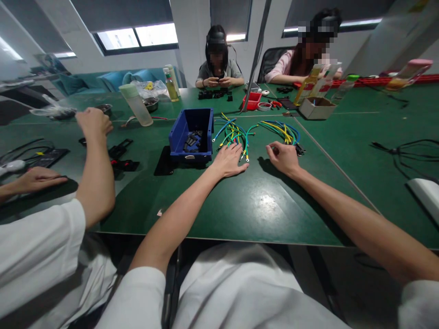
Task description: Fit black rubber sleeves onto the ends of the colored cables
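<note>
Wires in two groups, side by side on the green table (247, 210), head view. At left, a loose pile (234, 132): blue, green and yellow strands crossing, ring lugs (247, 159) on some near ends. At right, a neater sheaf (286, 133), bowed round toward dark ends (301, 150).

Left hand (227, 160): palm down, fingers extended and slightly spread, thumb out to the side, fingertips at the near edge of the loose pile. Pressing or merely resting, impossible to say. No clear grip on any strand.

Right hand (283, 157): fingers loosely curled, thumb toward forefinger, just beside the near end of the sheaf. Anything pinched there, impossible to make out; no strand seen coming out.

Step in hand, by judgement: sorting strands between pile and sheaf. Tangle on one side and order on the other in favour of that reading; direction of transfer uncertain. Next move, apparently, calls for a fine pinch on a single strand near its lug, then a gentle draw clear of the crossings, with the left palm steadying the rest.

Around: blue bin (178, 128) just left of the pile, small black pieces (193, 140) inside. Farther back, red container (253, 101) and red-handled pliers (276, 104). At far left, co-worker's raised hand (94, 122). Two people across the table, heads bowed.
</note>
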`<state>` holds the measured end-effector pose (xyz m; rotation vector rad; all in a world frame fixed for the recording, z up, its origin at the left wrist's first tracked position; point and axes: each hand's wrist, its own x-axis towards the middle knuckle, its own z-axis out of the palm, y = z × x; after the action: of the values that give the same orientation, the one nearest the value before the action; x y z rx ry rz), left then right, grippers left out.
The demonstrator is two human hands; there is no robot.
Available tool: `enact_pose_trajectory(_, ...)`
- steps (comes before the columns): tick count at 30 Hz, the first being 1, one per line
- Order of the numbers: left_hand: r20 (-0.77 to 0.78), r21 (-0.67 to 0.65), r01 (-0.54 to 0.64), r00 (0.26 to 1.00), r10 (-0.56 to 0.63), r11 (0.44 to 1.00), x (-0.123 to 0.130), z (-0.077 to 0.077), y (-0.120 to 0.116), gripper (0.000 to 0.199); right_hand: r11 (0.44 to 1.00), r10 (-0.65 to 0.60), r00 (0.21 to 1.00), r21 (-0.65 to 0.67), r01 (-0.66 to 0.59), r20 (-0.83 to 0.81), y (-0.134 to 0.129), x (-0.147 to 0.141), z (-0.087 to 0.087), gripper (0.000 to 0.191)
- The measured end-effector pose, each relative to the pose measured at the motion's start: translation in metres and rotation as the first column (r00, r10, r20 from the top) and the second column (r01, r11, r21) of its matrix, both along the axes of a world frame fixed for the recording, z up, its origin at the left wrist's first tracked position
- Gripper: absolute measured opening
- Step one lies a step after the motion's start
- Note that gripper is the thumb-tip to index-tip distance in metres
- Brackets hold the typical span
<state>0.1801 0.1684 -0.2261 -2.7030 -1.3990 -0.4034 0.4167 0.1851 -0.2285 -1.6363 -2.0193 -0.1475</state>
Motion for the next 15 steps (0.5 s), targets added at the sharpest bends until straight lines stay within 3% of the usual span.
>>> enact_pose_trajectory(7,0.009,0.044,0.017,1.000,-0.017,0.999,0.000,0.001,-0.003,0.062,0.998,0.059,0.998,0.013,-0.059,-0.013,0.000,-0.005,-0.001,0.040)
enact_pose_trajectory(15,0.039,0.006,-0.001,0.999,0.001,1.000,-0.002,-0.006,0.001,0.069,0.991,0.125,0.991,0.051,-0.123,-0.047,0.009,-0.051,-0.002,0.037)
